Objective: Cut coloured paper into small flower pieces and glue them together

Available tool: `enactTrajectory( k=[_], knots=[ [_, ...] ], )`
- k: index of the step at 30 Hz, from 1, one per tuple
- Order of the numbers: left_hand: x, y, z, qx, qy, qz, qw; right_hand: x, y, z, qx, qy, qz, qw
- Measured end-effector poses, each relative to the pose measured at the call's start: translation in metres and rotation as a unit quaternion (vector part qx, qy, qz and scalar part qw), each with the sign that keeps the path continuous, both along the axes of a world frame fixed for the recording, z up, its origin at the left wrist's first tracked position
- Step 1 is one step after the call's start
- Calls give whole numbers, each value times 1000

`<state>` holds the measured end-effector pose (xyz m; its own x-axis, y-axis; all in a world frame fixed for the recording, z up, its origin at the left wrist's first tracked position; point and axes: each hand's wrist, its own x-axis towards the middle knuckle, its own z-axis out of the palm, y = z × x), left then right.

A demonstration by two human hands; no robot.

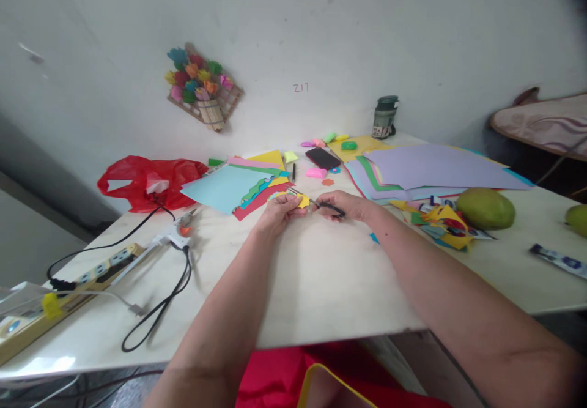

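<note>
My left hand pinches a small piece of yellow paper over the middle of the table. In my right hand is a pair of scissors with dark handles, fingers wrapped round them. The scissor blades point left and meet the yellow paper; whether they are closed on it is too small to tell. Just beyond the hands lie an orange paper cutout and a blue flower-like cutout. A small blue scrap rests by my right forearm.
Coloured sheets lie left, with a purple-topped stack right. A phone and pink packet lie behind. At left are a red bag, glue gun and power strip. Paper scraps adjoin a green mango-like fruit.
</note>
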<state>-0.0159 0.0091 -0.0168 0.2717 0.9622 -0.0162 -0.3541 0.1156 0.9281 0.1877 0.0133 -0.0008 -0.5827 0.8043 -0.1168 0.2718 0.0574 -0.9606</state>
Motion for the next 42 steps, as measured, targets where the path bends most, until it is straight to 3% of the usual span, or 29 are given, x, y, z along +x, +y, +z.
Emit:
enactTrajectory(
  k=[16,30,38,42],
  knots=[
    [0,0,0,-2,11,12,1000,-1,4,-5,29,-16,-2,999],
    [-3,1,-2,33,48,19,998,4,0,3,52,-36,-19,998],
    [-3,2,-2,40,48,49,997,10,2,3,47,-22,-50,997],
    [-3,3,-1,46,47,47,997,11,8,0,72,-42,-99,992]
  ],
)
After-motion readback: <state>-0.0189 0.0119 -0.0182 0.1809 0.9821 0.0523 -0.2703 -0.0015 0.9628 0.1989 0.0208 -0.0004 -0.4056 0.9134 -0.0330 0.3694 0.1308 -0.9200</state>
